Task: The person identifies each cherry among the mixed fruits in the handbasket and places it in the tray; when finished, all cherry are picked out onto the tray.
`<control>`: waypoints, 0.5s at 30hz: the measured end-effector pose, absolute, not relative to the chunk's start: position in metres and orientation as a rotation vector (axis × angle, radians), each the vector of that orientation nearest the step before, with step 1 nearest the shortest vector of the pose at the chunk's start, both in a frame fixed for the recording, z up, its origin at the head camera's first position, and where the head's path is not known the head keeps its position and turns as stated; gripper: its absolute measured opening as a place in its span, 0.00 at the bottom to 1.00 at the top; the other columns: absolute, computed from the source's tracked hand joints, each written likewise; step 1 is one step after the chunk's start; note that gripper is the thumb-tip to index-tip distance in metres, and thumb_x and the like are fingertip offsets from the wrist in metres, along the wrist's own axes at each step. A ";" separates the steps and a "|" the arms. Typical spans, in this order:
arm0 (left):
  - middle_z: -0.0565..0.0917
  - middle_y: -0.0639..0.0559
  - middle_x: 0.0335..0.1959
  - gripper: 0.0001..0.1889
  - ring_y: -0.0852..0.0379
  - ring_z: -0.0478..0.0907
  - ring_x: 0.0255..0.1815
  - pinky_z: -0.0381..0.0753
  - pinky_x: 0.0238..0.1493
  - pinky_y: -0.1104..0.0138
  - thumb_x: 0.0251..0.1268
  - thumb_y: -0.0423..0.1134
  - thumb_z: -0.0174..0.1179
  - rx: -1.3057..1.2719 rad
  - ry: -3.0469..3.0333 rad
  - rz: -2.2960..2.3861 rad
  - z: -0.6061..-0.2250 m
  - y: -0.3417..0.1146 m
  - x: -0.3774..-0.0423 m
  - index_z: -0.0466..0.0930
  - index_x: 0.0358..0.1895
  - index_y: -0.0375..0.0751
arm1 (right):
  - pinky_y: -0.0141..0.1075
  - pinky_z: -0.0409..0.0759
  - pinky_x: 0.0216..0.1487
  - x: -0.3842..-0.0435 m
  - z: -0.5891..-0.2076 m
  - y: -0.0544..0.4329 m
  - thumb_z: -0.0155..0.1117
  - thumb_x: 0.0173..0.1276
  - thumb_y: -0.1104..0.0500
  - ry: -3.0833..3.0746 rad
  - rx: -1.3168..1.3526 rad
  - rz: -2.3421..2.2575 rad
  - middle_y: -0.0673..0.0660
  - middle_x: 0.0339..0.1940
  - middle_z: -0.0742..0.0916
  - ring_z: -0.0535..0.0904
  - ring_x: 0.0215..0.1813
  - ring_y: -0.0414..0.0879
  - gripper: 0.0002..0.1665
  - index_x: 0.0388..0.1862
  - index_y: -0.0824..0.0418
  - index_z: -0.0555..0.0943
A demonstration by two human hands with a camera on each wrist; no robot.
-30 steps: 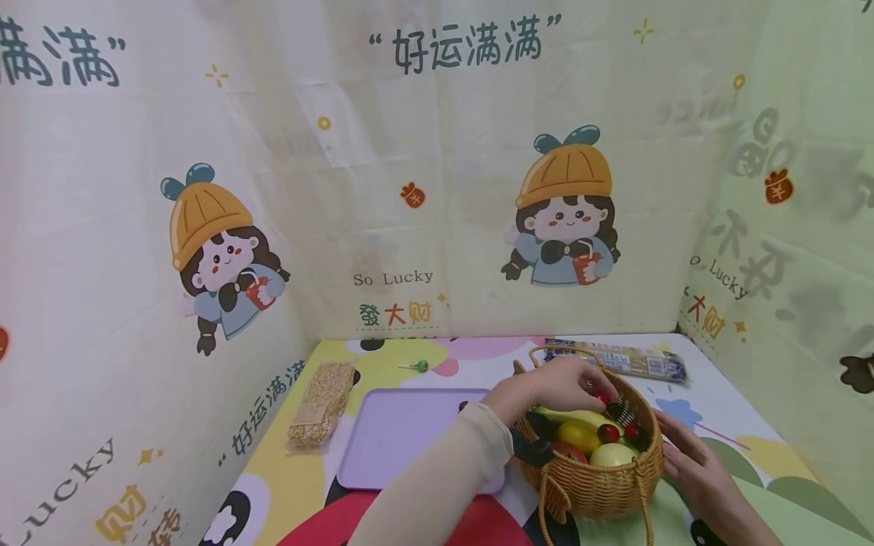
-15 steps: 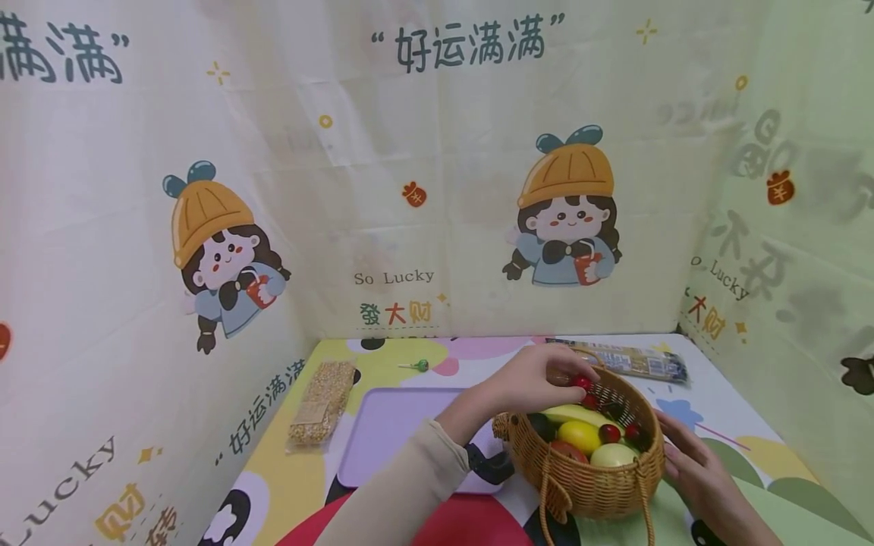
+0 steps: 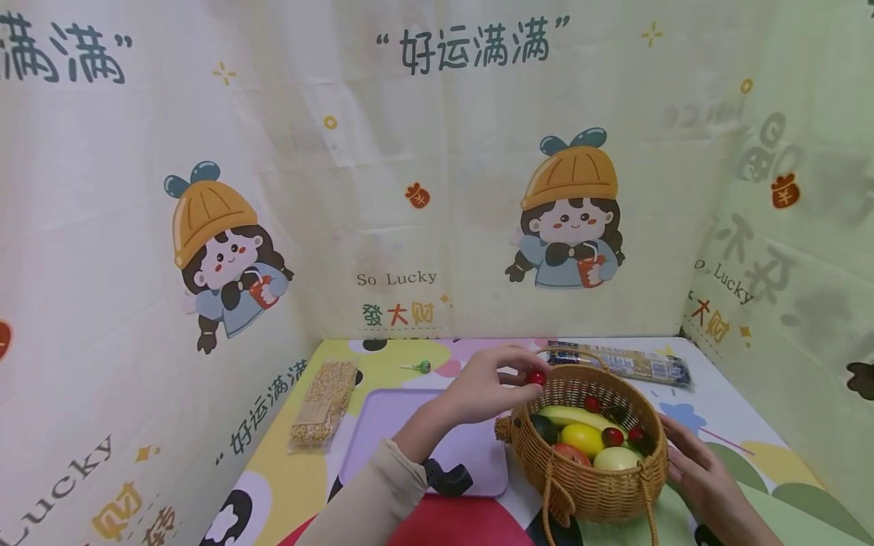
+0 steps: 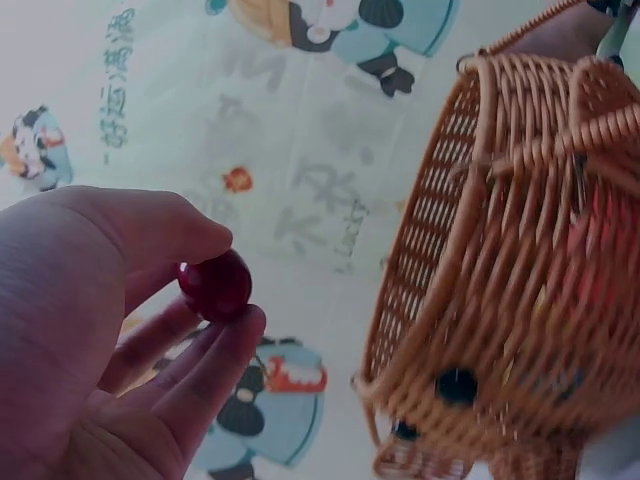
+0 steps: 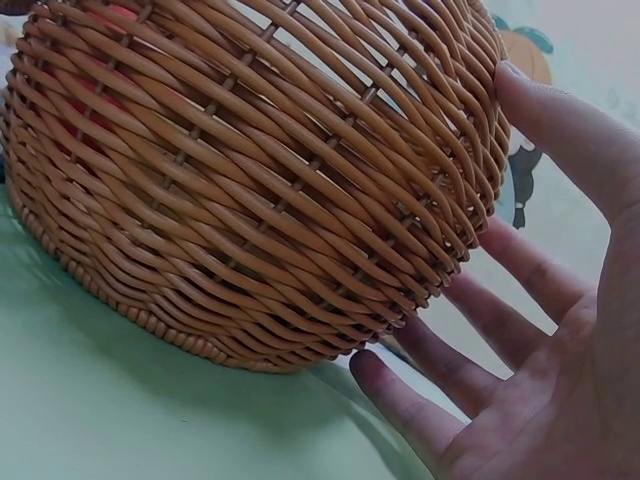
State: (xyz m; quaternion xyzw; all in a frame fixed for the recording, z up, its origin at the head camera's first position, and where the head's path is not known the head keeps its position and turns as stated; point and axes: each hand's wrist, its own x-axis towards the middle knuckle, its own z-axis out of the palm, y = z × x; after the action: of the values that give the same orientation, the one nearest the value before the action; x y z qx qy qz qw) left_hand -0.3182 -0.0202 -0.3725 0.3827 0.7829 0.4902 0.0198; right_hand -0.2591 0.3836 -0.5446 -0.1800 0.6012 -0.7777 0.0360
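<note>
A round red cherry (image 3: 536, 377) is pinched between the thumb and fingertips of my left hand (image 3: 481, 385), just beyond the left rim of a wicker basket (image 3: 597, 493). Close up in the left wrist view, the dark red cherry (image 4: 217, 287) shows, with the basket (image 4: 470, 270) apart to its right. Inside the basket lie a banana (image 3: 568, 415), a lemon (image 3: 582, 439), a pale green round fruit (image 3: 616, 459), a reddish fruit (image 3: 572, 453) and several cherries (image 3: 612, 437). My right hand (image 3: 706, 478) rests with extended fingers (image 5: 535, 270) against the basket's right side.
A lilac tray (image 3: 389, 425) lies left of the basket, partly behind my left arm. Further left is a bag of grains (image 3: 324, 403). A lollipop (image 3: 418, 367) lies behind the tray, and a long clear packet (image 3: 642, 365) behind the basket. Patterned cloth walls surround the table.
My left hand has drawn out of the basket and moved left past its rim, carrying the cherry. My right hand has stayed at the basket's right side.
</note>
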 end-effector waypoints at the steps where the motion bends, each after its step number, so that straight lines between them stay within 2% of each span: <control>1: 0.88 0.64 0.58 0.12 0.68 0.85 0.59 0.87 0.62 0.70 0.78 0.39 0.70 1.174 2.436 1.543 -0.374 -0.026 -0.319 0.91 0.59 0.55 | 0.30 0.87 0.63 -0.259 -0.544 0.384 0.37 0.92 0.66 1.845 -0.557 -2.392 0.27 0.72 0.82 0.83 0.69 0.28 0.34 0.76 0.32 0.77; 8: 0.88 0.51 0.59 0.13 0.54 0.90 0.60 0.90 0.63 0.63 0.75 0.34 0.72 1.086 2.453 1.708 -0.382 -0.064 -0.328 0.91 0.58 0.50 | 0.30 0.87 0.63 -0.261 -0.543 0.381 0.38 0.92 0.66 1.867 -0.558 -2.401 0.29 0.71 0.83 0.83 0.69 0.28 0.34 0.76 0.32 0.77; 15: 0.88 0.50 0.58 0.13 0.55 0.89 0.57 0.91 0.63 0.61 0.73 0.31 0.73 0.904 2.564 1.772 -0.404 -0.095 -0.335 0.93 0.55 0.51 | 0.31 0.87 0.63 -0.257 -0.544 0.383 0.37 0.92 0.67 1.887 -0.569 -2.376 0.28 0.71 0.83 0.83 0.69 0.28 0.35 0.76 0.31 0.76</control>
State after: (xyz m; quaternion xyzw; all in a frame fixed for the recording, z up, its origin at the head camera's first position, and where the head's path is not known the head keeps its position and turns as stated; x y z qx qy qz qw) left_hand -0.3346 -0.0951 -0.4040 0.2780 0.7891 0.5453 -0.0519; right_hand -0.2567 0.3833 -0.5441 -0.1843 0.6111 -0.7693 0.0275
